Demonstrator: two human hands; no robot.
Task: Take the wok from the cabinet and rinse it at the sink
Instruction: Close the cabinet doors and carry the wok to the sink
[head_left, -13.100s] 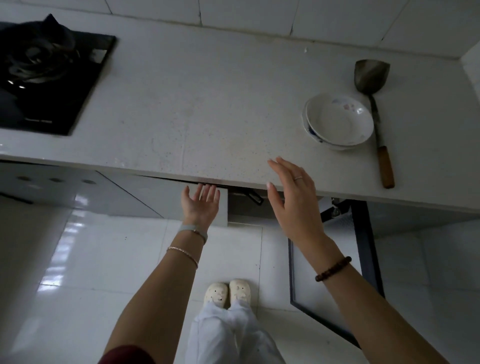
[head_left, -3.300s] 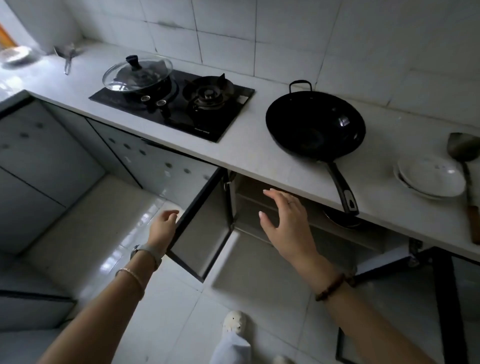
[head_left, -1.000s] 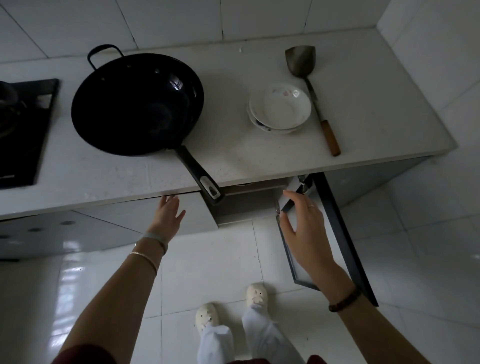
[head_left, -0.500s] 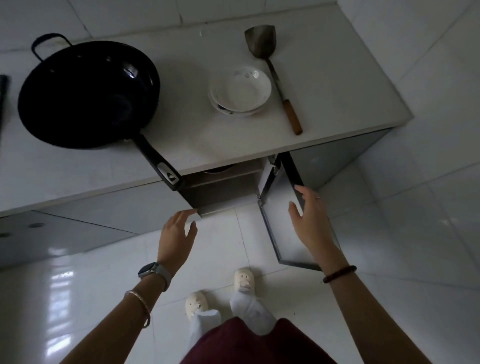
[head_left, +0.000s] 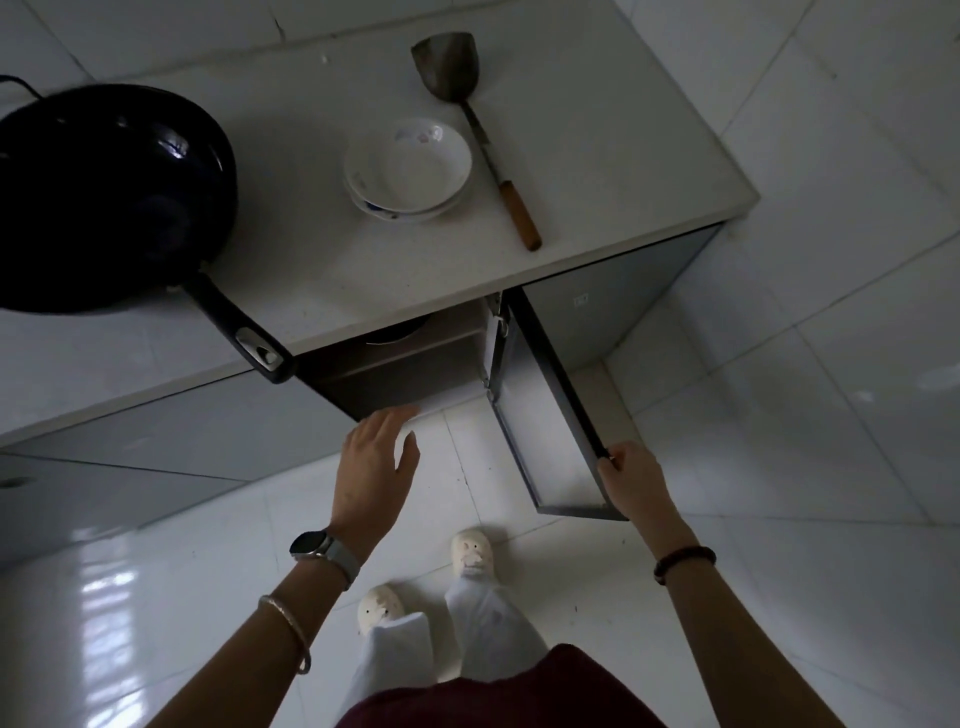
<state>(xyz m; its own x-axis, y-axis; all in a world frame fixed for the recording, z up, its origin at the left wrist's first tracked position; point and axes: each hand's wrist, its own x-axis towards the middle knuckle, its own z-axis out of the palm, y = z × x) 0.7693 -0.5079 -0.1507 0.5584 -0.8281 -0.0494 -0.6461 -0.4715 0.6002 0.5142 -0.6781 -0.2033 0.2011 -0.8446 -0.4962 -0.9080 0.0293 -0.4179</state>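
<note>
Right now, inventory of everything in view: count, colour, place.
wok: 1, black, countertop left, handle overhanging the front edge
bowls: at least 2 stacked, white, countertop middle
spatula: 1, metal with wooden handle, right beside the bowls
countertop: 1, white
cabinet door: 1, dark-framed, swung open under the countertop
dark round item: 1, on the cabinet shelf, mostly hidden
floor: white tiles
shoes: 2, cream, on the floor
left hand: open, before the cabinet opening, watch on wrist
right hand: grip on the door's outer edge, bead bracelet on wrist
</note>
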